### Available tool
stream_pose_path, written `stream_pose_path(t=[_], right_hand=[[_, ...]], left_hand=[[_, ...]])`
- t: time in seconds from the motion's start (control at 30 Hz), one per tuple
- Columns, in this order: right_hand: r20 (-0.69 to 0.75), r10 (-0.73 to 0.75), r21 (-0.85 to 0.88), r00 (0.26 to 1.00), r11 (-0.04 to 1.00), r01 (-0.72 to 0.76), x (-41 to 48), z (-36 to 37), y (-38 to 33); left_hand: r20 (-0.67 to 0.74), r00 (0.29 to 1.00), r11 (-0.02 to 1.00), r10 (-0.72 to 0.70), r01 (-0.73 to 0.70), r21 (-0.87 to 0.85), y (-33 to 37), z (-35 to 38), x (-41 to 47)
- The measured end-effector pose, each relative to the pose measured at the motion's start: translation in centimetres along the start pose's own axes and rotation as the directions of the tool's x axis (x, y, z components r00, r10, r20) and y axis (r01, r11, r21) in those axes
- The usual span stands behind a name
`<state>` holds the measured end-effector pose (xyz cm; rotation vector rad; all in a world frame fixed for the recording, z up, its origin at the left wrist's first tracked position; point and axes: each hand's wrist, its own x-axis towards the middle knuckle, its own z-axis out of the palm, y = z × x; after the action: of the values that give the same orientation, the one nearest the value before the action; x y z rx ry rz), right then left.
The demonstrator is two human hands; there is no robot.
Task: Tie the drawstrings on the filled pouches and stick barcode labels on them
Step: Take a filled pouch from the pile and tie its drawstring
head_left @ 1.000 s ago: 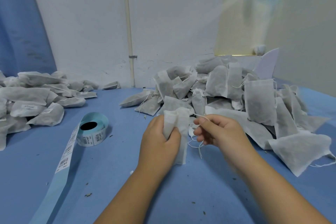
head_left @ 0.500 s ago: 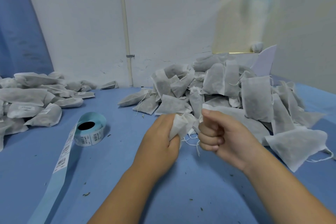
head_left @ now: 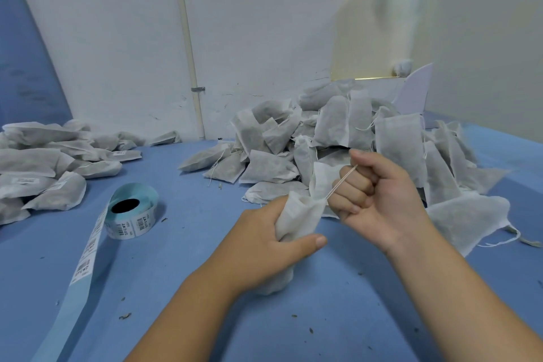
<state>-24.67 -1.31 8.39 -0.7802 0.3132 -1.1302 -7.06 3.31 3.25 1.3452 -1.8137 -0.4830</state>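
Left hand [head_left: 266, 247] grips the pouch [head_left: 296, 214] neck; right hand [head_left: 379, 194], clenched, holds the drawstring [head_left: 342, 181] taut across its fingers

Blue table [head_left: 191, 288] carries pouch piles [head_left: 367, 150], label roll [head_left: 132, 210].

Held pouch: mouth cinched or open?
Cinched: pouch neck is bunched above the left hand, right hand pulling the drawstring taut. Knot: cannot tell.

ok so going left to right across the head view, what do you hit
labelled pouch pile, label roll, left hand, held pouch, right hand gripping its drawstring, loose pouch with trailing string
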Motion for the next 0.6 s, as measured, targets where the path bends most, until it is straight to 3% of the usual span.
stream_pose_path(t=[0.27, 0.4, 0.6], right_hand=[[-0.138, -0.190, 0.220, 0.972, 0.951, 0.217, -0.4, -0.8, -2.6], [-0.149, -0.231, 0.186, 0.961, 0.948, 0.257, -0.6, -1.1, -3.1], [-0.045, -0.146, 0.098, 0.988, 0.984, 0.150, -0.3, -0.3, -1.0]], left_hand=[[0.227, 0.968, 0.993, -0.104, 0.112, -0.025, 1.0, -0.9, 0.1], [0.332, 0.924, 0.981, -0.192, 0.181, 0.064, 0.8, -1.6, 0.1], [0.243, 0.939, 0.945, -0.244, 0.173, 0.279, 0.2, -1.5, -0.3]])
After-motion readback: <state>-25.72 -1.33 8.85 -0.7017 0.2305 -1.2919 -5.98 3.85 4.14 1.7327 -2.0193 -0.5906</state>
